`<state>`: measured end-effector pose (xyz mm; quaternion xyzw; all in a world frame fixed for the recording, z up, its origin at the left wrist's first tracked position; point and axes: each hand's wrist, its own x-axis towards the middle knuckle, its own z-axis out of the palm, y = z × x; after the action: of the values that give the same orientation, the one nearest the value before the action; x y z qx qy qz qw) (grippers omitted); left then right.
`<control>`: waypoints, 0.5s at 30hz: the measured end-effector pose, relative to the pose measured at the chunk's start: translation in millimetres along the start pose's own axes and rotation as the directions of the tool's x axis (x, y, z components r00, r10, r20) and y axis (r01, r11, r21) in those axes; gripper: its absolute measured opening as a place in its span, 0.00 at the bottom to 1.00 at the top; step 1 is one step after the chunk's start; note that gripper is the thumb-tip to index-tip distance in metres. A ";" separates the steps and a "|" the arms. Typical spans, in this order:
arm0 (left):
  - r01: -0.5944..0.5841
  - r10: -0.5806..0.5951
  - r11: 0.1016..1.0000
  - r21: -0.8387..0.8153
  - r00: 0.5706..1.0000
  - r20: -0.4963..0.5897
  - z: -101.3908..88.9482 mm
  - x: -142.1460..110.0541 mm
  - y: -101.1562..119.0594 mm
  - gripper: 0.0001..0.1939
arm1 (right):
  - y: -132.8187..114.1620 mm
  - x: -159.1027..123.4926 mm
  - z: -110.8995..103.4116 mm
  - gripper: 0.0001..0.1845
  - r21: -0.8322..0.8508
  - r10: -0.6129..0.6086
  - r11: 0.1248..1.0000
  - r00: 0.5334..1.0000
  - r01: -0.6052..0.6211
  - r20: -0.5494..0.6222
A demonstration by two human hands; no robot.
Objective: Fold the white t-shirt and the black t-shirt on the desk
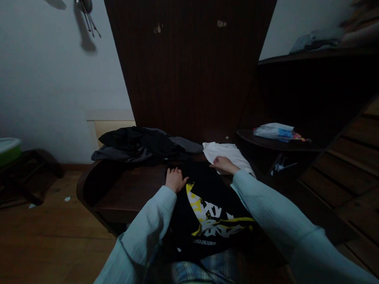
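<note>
A black T-shirt [181,218] with a yellow and white print lies over the front of the dark wooden bench [125,192] and hangs toward my lap. My left hand [175,180] rests on its upper left part, fingers spread out flat on the cloth. At the upper right edge of the shirt, my right hand [223,164] is closed, with thumb and fingertips pinching the black fabric. Just behind and under that hand lies a folded white cloth [237,154].
Dark clothes [139,144] are heaped at the bench's back left. A plastic packet [274,131] lies on the corner shelf [256,139] to the right. On the far left, a green tub [2,154] stands on a dark stool [22,176]. A dark wood panel [188,65] rises behind.
</note>
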<state>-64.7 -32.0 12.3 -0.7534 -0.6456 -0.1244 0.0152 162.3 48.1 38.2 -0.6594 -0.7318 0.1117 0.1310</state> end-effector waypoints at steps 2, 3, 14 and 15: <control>0.017 -0.016 1.000 0.011 0.996 -0.092 2.7 -2.4 6.9 0.18 | 2.0 -4.0 0.4 0.13 0.020 -0.008 1.000 0.998 0.007 0.055; 0.000 0.000 1.000 0.000 0.991 -0.132 3.5 -3.5 7.9 0.17 | 1.0 -5.5 0.6 0.13 0.030 -0.021 0.999 0.996 0.019 0.082; -0.362 0.379 0.880 -0.308 0.925 -0.004 12.1 1.3 -2.1 0.18 | -45.3 -29.9 -6.8 0.06 -0.068 -0.085 0.994 0.996 0.085 0.015; -0.351 0.371 0.865 -0.357 0.928 -0.013 12.9 2.2 -2.8 0.18 | -53.3 -34.3 -5.5 0.06 -0.093 -0.123 0.988 0.992 0.120 -0.026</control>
<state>-65.0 -27.1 -0.1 -0.8543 -0.4603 -0.2118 -0.1156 117.6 8.3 59.7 -0.6206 -0.7728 0.0593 0.1189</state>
